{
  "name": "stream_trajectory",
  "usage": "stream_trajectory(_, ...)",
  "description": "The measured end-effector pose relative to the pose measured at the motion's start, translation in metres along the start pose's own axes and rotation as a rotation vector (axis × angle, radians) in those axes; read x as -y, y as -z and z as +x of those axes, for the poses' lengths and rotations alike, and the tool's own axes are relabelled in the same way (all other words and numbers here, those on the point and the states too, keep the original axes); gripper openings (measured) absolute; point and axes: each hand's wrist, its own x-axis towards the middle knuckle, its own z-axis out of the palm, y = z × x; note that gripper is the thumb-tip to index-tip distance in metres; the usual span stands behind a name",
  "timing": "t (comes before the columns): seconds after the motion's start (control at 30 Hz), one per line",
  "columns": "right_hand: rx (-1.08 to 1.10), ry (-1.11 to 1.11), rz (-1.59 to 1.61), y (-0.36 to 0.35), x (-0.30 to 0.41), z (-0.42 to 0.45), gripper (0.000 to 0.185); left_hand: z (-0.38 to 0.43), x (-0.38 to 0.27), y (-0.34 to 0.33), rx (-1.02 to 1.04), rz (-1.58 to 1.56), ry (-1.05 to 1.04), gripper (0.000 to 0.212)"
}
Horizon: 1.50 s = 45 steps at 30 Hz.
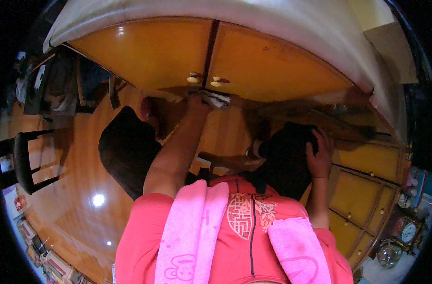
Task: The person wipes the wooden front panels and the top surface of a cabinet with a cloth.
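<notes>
My left hand (199, 101) reaches forward to the lower edge of a wooden cabinet and holds a crumpled pale cloth (217, 98), just beneath the two round knobs. The fingers are partly hidden by shadow and by the cloth. Above it are the cabinet's two closed orange-brown doors (148, 53), each with a cream knob (216, 81). My right hand (320, 152) rests on my right knee, on the dark trousers (290, 152), fingers spread and holding nothing. A pink towel (191, 230) hangs over my shoulders.
A dark-framed chair (24, 163) stands on the shiny wooden floor (84, 170) at the left. Wooden drawers with small knobs (365, 198) stand at the right, near a clock (409, 232). A pale cover (237, 9) lies over the cabinet's top. Part of a low stool (223, 161) shows between my legs.
</notes>
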Motion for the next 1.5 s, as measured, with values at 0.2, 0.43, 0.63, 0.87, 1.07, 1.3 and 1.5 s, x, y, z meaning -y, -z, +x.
stream_trajectory(0.2,-0.008,-0.04,0.052,0.006,-0.003,-0.012,0.04,-0.004,-0.02,0.005,0.156,0.024,0.017,0.043)
stream_trajectory(0.43,-0.091,0.011,0.157,0.001,-0.015,-0.018,0.043,-0.005,0.042,-0.021,-0.023,0.018,0.07,0.035)
stream_trajectory(0.63,-0.122,0.043,0.244,-0.009,-0.034,-0.022,0.044,-0.052,0.052,-0.076,0.119,-0.038,0.143,0.033)
stream_trajectory(0.87,-0.191,-0.002,0.241,-0.019,-0.047,-0.033,0.044,-0.095,0.017,-0.091,-0.171,-0.067,-0.041,0.036)
stream_trajectory(1.07,-0.201,0.017,0.299,-0.013,-0.045,-0.033,0.045,-0.029,0.027,-0.051,-0.192,0.062,-0.063,0.037)
stream_trajectory(1.3,-0.188,0.008,0.263,-0.014,-0.05,-0.034,0.044,0.002,0.088,-0.052,-0.162,0.164,0.012,0.038)
stream_trajectory(1.5,-0.123,-0.034,0.305,-0.02,-0.057,-0.041,0.047,-0.033,0.104,-0.071,-0.076,0.167,0.049,0.039)
